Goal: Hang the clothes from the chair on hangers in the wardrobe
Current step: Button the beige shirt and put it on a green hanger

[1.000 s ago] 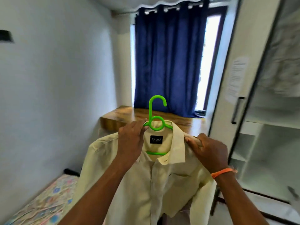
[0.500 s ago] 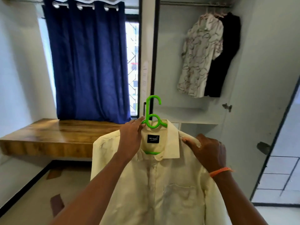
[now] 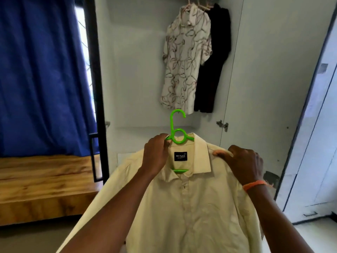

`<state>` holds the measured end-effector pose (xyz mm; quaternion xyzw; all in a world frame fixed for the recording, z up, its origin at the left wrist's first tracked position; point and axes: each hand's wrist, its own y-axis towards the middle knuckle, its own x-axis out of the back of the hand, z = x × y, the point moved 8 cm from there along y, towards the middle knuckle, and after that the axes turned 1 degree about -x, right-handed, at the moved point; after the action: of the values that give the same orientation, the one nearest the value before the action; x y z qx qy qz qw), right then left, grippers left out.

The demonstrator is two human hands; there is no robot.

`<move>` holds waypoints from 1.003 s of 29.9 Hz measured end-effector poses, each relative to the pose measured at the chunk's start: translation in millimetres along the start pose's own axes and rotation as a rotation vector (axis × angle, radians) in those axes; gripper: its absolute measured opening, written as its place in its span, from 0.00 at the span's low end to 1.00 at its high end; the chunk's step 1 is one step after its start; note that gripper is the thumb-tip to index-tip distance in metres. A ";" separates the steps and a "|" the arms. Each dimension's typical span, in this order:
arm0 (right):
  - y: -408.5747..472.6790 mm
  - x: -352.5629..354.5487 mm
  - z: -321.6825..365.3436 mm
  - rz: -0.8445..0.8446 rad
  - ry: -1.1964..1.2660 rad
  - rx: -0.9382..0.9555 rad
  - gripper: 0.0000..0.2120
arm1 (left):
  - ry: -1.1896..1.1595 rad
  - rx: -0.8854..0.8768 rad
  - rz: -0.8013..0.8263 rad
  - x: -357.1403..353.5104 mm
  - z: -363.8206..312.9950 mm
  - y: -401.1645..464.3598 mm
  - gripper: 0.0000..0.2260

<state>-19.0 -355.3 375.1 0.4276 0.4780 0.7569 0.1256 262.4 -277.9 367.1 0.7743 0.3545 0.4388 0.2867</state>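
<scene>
Cream shirt on green hanger, held up in front of the open wardrobe.

Largest first: we see the wardrobe interior ahead, with a patterned shirt and a black garment hanging side by side at upper right; blue curtain to the left, wooden tabletop below it. We hold the cream shirt well below the hung clothes, collar up, front facing us. Our left hand grips the hanger's neck at the collar; our right hand pinches the shirt's shoulder fabric, orange wristband on that wrist.
</scene>
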 end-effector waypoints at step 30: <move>595.9 -250.4 34.2 -0.252 -0.033 0.145 0.20 | 0.025 0.287 -0.277 -104.2 150.5 586.6 0.27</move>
<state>288.5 -789.0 744.3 0.3845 0.5791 0.6916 0.1960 531.8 -723.9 692.7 0.7456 0.5201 0.3496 0.2268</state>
